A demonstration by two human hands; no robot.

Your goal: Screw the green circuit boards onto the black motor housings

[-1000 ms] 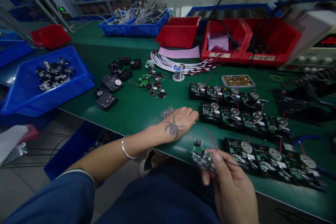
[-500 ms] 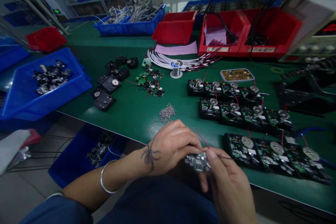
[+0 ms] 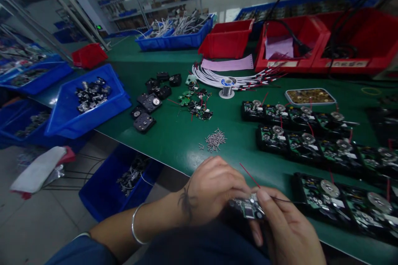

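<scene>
A small circuit board (image 3: pixel 248 207) with a red wire rising from it is held between both hands, low in the view near the bench edge. My left hand (image 3: pixel 214 186), coming from the left, has its fingers closed on the board's left side. My right hand (image 3: pixel 282 223) pinches the right side with its thumb on top. A dark wire runs out to the right past the right fingers. Beyond the hands lies a pile of small metal screws or pins (image 3: pixel 215 140) on the green bench.
Rows of black housings with boards (image 3: pixel 306 143) stand at right. Behind are a solder spool (image 3: pixel 228 89), white wires (image 3: pixel 208 78), loose boards (image 3: pixel 199 105) and a tray of brass parts (image 3: pixel 311 96). Black housings (image 3: pixel 145 121) and a blue bin (image 3: pixel 68 120) are at left.
The view has turned left, so the bench items appear further right and slightly lower. Both hands still hold the board in much the same grip.
</scene>
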